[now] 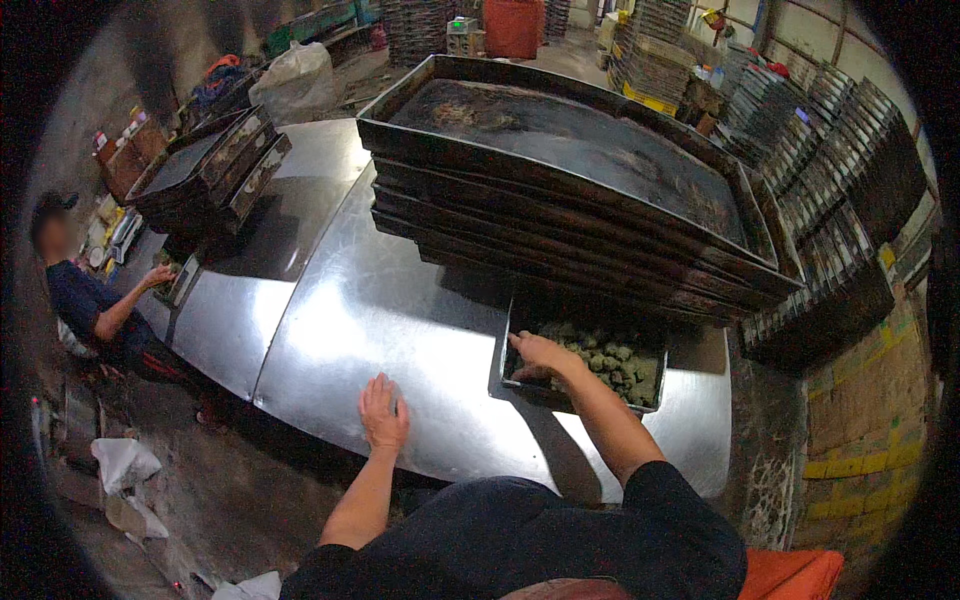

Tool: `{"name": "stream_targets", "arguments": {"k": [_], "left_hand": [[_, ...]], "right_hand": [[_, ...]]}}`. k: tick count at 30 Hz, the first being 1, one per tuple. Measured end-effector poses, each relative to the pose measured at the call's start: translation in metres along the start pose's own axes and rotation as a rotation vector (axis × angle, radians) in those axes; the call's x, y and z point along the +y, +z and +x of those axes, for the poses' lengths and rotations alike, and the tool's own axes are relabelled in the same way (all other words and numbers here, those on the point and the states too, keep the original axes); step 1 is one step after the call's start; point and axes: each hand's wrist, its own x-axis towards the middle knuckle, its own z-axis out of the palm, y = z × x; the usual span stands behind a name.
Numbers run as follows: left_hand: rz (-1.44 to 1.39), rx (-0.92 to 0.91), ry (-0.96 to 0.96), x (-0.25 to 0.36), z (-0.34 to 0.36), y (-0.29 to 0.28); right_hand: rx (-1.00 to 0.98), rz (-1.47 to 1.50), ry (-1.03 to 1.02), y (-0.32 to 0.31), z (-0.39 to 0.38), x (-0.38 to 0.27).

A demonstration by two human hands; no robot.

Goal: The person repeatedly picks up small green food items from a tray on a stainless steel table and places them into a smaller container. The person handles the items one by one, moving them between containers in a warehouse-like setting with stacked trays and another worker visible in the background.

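Observation:
My left hand point(383, 415) rests open on the shiny metal table point(330, 320), palm down. My right hand point(537, 355) is at the left end of a dark rectangular tray point(650, 400), its fingers curled at the rim; the fingertips are partly hidden. The tray holds several lumpy grey-green pieces point(610, 365). A tall stack of large blackened metal trays point(590, 150) stands just behind it, casting shadow into its far part.
A co-worker point(85, 300) at the left reaches toward a small tray point(180, 280) near another tray stack point(215, 170). Tall tray stacks point(820, 180) stand at the right beside taped cardboard point(850, 400). A white sack point(295, 80) and red sack point(510, 25) are behind.

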Motion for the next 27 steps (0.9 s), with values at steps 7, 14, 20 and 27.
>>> {"name": "stream_targets", "arguments": {"k": [7,14,20,27], "left_hand": [[-0.018,-0.016,-0.01,0.007,0.003,-0.008],[-0.007,-0.043,-0.039,0.008,0.005,-0.011],[0.001,-0.022,-0.027,-0.002,0.002,-0.01],[0.005,0.061,0.118,-0.03,-0.006,0.022]], "right_hand": [[0.062,-0.068,-0.008,0.007,0.01,0.014],[0.226,0.027,0.117,0.003,0.011,0.01],[0.125,0.02,0.087,0.004,0.01,-0.017],[0.087,0.073,0.169,0.007,0.006,-0.009]]}}
